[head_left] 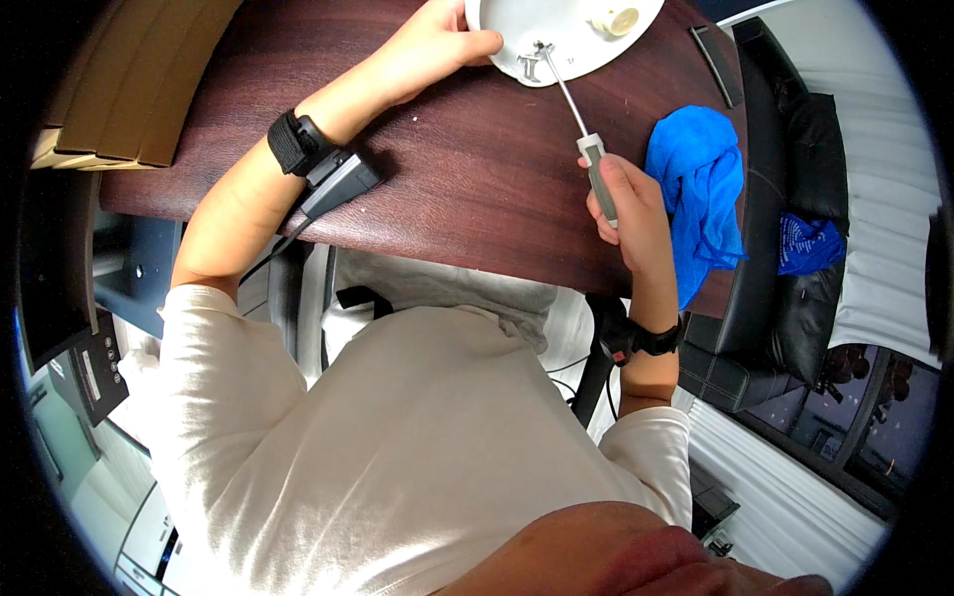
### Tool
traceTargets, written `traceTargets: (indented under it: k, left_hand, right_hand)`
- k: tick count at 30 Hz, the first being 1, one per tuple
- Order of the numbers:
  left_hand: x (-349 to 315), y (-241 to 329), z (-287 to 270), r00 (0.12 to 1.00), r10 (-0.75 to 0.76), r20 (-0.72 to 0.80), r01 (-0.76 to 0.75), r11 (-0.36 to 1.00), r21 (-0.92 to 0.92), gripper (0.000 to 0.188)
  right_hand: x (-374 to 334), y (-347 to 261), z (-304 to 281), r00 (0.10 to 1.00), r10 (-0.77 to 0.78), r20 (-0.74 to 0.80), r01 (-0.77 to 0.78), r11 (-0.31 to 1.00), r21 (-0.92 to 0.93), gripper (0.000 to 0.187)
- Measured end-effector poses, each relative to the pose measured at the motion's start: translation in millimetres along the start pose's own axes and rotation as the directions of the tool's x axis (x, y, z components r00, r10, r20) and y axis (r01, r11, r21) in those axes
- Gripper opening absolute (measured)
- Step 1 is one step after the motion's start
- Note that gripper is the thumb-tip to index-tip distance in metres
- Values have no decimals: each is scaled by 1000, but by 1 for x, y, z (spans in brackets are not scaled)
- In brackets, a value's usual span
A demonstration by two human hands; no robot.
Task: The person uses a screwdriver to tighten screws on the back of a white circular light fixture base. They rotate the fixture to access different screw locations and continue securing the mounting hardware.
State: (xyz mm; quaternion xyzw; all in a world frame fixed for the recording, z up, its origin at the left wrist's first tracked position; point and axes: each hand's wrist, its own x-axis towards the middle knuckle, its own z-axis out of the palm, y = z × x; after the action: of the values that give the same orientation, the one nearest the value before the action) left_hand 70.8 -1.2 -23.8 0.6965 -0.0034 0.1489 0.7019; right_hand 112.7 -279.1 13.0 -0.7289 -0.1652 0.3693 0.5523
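Observation:
My right hand [631, 209] grips the grey handle of a screwdriver [586, 134]. Its thin metal shaft reaches up and left to a small metal bracket [530, 66] on a round white disc-shaped fixture [556, 30] lying on the dark wooden table [477, 169]. My left hand [437, 45] rests on the left rim of that white fixture, thumb against its edge. A small cream-coloured round part [616, 20] sits on the fixture near the top. Both wrists wear black straps; a small black device [338, 179] hangs from the left one.
A crumpled blue cloth [701, 189] lies on the table right of my right hand. Flat cardboard pieces [129, 89] are stacked at the table's left end. A black chair [785, 219] with a blue item stands to the right. A slim dark bar [717, 65] lies near the table's right edge.

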Motion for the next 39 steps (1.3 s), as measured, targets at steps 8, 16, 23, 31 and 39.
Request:
traceTargets:
  k: [8,16,23,31,39]
  left_hand:
    - [-2,1,-2,1000,-7,17,6,1000,25,35]
    - [-3,4,2,998,70,4,-70,996,63,35]
    - [-2,-2,-1,1000,-15,-19,15,1000,11,36]
    - [-2,0,0,1000,-7,-8,7,1000,-17,37]
    - [-2,0,1,1000,-6,-14,6,999,-40,36]
  right_hand:
    - [-4,-8,9,939,-304,-161,150,783,-603,27]
    - [-8,-45,-1,713,-701,31,112,71,-991,24]
    - [6,-23,-15,681,-732,-3,247,234,-940,23]
    - [-2,3,-1,981,-99,-167,90,994,-60,29]
    - [-1,5,4,992,-52,-116,55,998,18,30]
